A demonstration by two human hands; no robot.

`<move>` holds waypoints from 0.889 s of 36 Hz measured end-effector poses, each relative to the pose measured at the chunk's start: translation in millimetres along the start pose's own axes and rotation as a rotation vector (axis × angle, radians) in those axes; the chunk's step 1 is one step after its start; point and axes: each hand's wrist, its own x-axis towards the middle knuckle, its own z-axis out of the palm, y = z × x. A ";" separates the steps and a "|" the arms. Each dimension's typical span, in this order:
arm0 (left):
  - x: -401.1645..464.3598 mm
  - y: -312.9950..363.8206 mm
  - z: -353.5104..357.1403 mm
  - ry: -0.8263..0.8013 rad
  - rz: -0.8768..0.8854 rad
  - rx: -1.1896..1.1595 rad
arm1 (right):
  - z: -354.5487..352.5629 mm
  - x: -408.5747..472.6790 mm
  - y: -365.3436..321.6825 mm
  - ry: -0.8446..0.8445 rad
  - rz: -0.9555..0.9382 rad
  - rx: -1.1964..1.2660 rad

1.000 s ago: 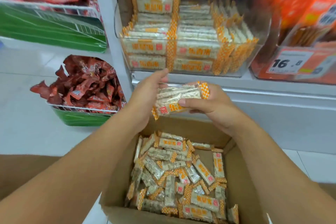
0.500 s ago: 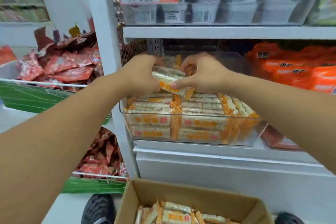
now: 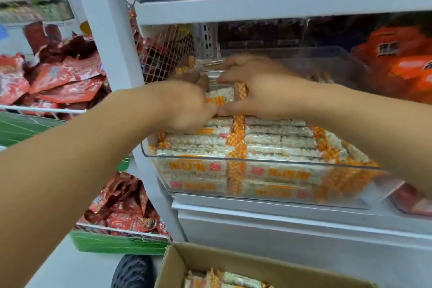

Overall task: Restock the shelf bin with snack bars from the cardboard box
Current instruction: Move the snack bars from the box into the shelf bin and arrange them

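Both hands have carried the snack bars (image 3: 219,96) lower into the clear bin (image 3: 257,163), left hand (image 3: 187,105) and right hand (image 3: 259,91) gripping them atop stocked rows, so placement appears imminent; the cardboard box (image 3: 233,262) sits below

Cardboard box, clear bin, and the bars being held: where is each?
cardboard box (image 3: 198,262): head view, bare inner back wall.
clear bin (image 3: 268,162): head view, front rim.
held snack bars (image 3: 219,94): head view, wrapper showing between both hands.

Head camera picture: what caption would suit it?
Both hands lower snack bars into the clear shelf bin.
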 end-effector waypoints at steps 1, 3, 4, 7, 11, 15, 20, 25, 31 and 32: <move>0.5 1.2 -1.5 -0.020 -0.011 -0.015 | 0.7 -0.4 0.6 -0.032 0.020 -0.003; 2.6 2.7 -2.3 -0.040 -0.023 -0.029 | 1.4 -1.5 1.0 -0.106 0.061 0.005; 3.2 3.2 -1.3 -0.048 -0.032 -0.026 | 1.5 -2.4 -0.1 -0.155 0.057 0.014; 1.9 6.5 -0.1 -0.061 -0.048 -0.020 | -0.7 -7.5 -4.2 -0.286 0.050 0.107; -5.4 7.8 -1.6 -0.064 -0.032 -0.002 | -18.5 -9.6 -5.2 -0.213 0.221 0.373; -10.7 8.1 3.9 0.028 -0.006 0.028 | -34.5 -14.7 8.8 -0.188 0.396 0.257; -9.9 4.6 6.7 0.046 0.012 -0.018 | -18.1 -16.5 14.3 -0.203 0.377 0.464; -8.2 0.9 9.2 0.010 0.013 -0.043 | -1.7 -8.0 1.7 -0.103 0.316 0.451; -8.0 3.4 10.4 -0.021 0.016 -0.108 | -15.9 -6.5 -0.9 -0.124 0.385 0.380; -8.0 3.2 9.9 -0.029 0.020 -0.127 | -13.8 -5.9 1.4 -0.064 0.420 0.351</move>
